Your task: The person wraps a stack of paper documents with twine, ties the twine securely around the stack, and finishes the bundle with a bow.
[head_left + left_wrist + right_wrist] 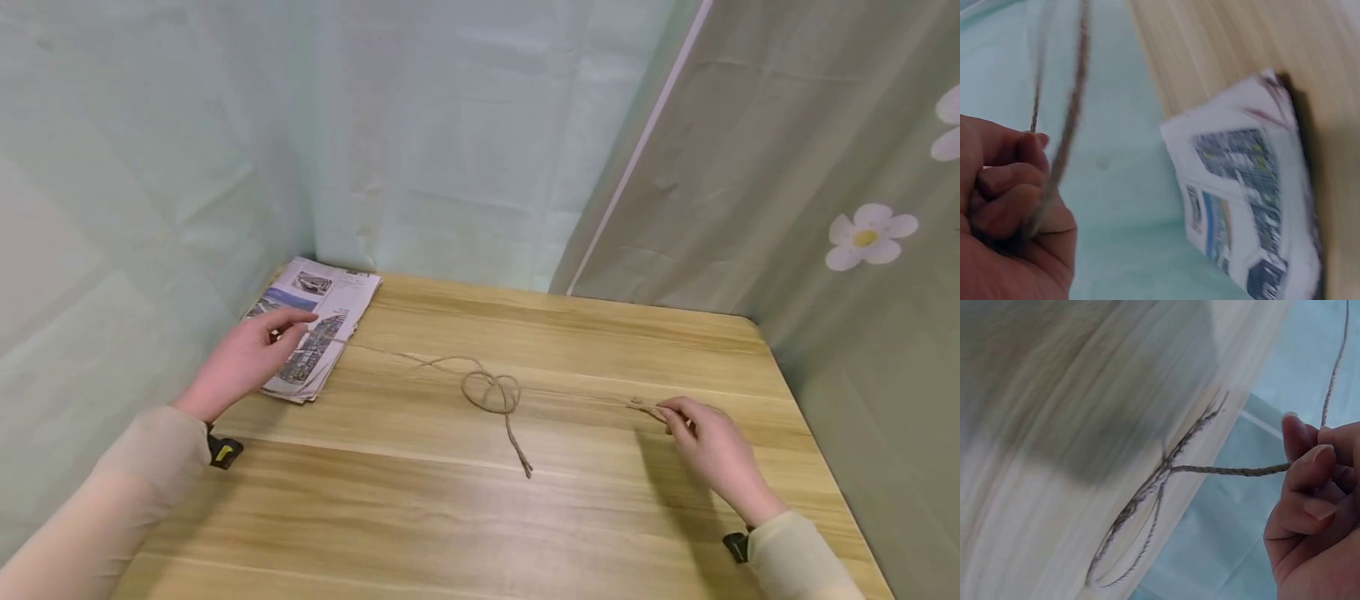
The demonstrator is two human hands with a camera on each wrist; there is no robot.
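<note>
A length of brown twine (491, 408) stretches between my two hands above the wooden table, with a loose loop in its middle and a frayed tail pointing toward me. My left hand (251, 358) pinches one part of it between thumb and forefinger, over the folded newspaper (352, 304). In the left wrist view a strand of twine (1072, 106) also runs down past the curled fingers. On the right, my right hand (712, 446) pinches the twine's other part at fingertip height over the table. The right wrist view shows twine (1229, 470) running from those fingers to a looped, frayed piece.
The newspaper lies at the back left corner of the wooden table (360, 517). Pale green curtains (465, 167) hang close behind and along the left. A grey-brown curtain (787, 167) with white flowers borders the right side.
</note>
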